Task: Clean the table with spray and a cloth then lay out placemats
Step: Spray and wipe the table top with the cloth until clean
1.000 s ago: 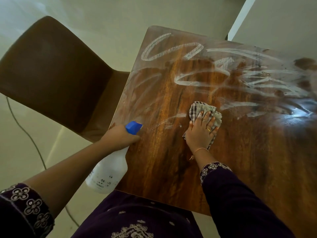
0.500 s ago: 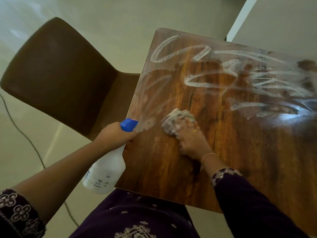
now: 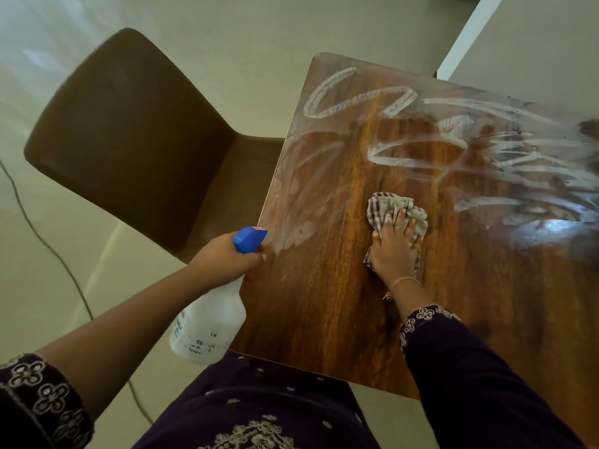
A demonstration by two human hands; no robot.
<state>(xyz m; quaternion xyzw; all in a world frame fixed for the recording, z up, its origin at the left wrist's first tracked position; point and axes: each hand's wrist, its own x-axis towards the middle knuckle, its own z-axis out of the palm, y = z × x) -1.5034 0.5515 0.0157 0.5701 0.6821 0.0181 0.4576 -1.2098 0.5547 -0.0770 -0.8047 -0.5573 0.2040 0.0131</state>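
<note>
- Two hands busy: left hand (image 3: 227,257) grips spray bottle (image 3: 207,328) by its neck, off the tabletop (image 3: 324,319) edge; right hand (image 3: 393,251) presses checked cloth (image 3: 382,205) mid-tabletop.
- Cloth: likely soft, limp (bunches easily); pin w/ flat palm.
- Bottle: prob. light plastic; hold neck.

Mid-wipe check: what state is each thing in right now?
table: far part streaked with white spray, near part streak-free.
cloth: bunched, pressed on the table by the right hand.
spray bottle: gripped by the left hand at the table's left edge.
chair: beside the table's left edge.
</note>
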